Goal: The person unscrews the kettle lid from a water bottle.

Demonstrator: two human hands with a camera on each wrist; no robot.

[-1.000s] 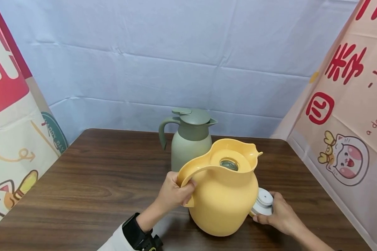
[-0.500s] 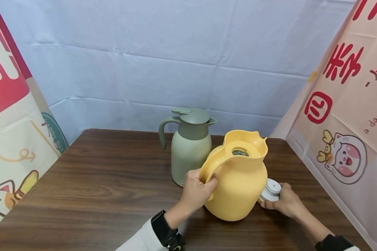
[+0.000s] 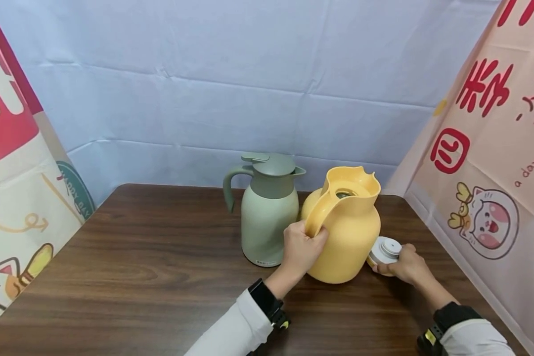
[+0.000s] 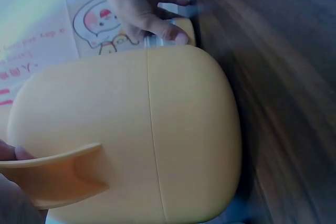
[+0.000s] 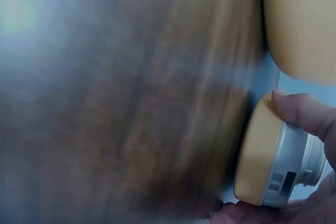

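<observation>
On surface: left hand grips yellow jug handle, right hand holds lid; green jug beside.

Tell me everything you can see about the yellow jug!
The yellow jug is round-bellied and looks like smooth matte plastic, with a faint seam down its side. It has a wavy rim with a pouring spout, a curved handle, and an open mouth with no lid on. It stands upright on the brown wooden table, right beside the green jug. The left hand grips its handle. The right hand holds its yellow-and-white lid next to it.
</observation>
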